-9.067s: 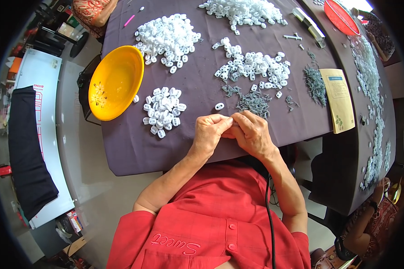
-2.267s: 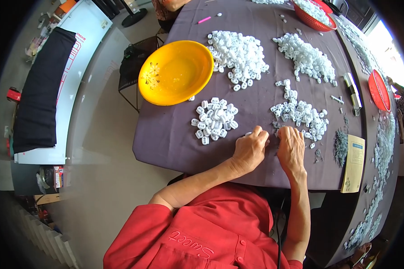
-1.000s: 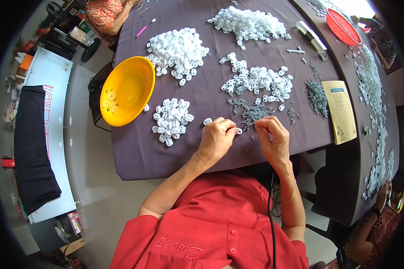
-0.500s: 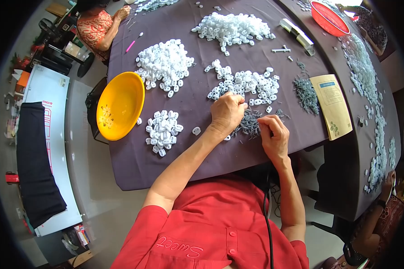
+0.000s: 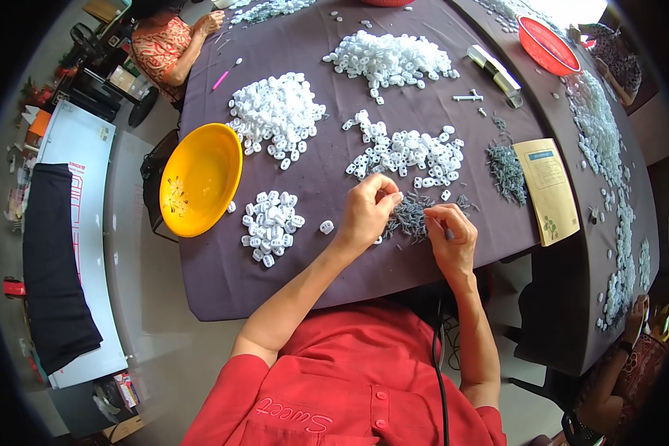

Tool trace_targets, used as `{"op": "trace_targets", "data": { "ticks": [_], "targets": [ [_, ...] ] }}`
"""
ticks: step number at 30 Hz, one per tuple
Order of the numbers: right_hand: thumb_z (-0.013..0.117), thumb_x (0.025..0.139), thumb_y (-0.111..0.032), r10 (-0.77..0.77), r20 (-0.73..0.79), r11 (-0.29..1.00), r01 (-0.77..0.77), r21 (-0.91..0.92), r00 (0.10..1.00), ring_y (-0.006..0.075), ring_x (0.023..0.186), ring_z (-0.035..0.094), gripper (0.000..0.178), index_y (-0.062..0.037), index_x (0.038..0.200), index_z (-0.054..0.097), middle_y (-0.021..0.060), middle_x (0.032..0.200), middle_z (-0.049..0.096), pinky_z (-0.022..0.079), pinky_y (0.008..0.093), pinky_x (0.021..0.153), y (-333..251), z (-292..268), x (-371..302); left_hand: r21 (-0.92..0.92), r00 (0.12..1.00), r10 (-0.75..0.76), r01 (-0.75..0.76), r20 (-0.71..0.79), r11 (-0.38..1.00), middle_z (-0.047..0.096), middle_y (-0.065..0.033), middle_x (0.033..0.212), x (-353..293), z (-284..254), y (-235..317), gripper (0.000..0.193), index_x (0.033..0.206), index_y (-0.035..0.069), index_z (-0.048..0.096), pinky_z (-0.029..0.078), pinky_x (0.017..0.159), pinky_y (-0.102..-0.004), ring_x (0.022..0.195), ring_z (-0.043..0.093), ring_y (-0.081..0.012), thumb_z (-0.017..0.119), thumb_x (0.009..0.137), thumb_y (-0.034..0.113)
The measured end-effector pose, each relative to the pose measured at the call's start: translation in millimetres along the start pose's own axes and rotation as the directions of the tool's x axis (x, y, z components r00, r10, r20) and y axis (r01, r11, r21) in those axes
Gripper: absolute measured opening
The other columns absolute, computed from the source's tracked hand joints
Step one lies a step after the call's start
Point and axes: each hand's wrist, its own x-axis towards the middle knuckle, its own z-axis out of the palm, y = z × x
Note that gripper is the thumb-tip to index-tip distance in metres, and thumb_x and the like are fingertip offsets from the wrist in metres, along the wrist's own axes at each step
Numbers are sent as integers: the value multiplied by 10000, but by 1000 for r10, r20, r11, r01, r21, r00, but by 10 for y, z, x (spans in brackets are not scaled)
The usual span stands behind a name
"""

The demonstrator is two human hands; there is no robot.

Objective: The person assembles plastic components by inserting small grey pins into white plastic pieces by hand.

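Observation:
My left hand [image 5: 366,214] is closed in a pinch above the near side of a pile of small white two-holed plastic pieces [image 5: 416,152]. A bit of white shows at its fingertips, apparently one such piece. Close beside it, my right hand [image 5: 453,234] is also pinched, its fingertips over the right side of a heap of thin grey screw-like pins [image 5: 409,219]. What the right fingers hold, if anything, is too small to make out. A smaller group of white pieces [image 5: 270,227] lies to the left, with a single white piece [image 5: 326,227] between it and my left wrist.
A yellow bowl [image 5: 227,175] stands at the table's left edge. Larger white piles [image 5: 275,115] lie beyond. At right are more grey pins [image 5: 505,172], a tan packet [image 5: 546,189] and a clear box [image 5: 494,74]. A red basket [image 5: 546,44] sits far right. Other people work around the tables.
My left hand has drawn back from the white pile toward me, its pinch now turned toward my right hand. The right hand stays low by the grey pins. The whole view has shifted slightly.

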Motion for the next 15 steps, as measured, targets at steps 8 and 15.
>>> {"op": "trace_targets", "data": {
  "ticks": [8,15],
  "targets": [
    [599,784,91,64,156,930,-116,350,986,81,736,583,118,17,876,604,35,824,593,465,197,650,-387,197,-44,-539,956,-242,293,165,790,615,-29,732,-446,-241,71,82,890,19,585,472,518,-210,605,579,-82,635,834,52],
    [577,806,107,139,242,816,-249,521,960,85,752,594,124,28,900,599,31,834,597,482,206,676,-454,300,-89,-617,966,-214,256,143,744,638,-49,755,-541,-310,47,79,900,18,596,499,553,-221,637,606,-103,630,834,44]
  ]
}}
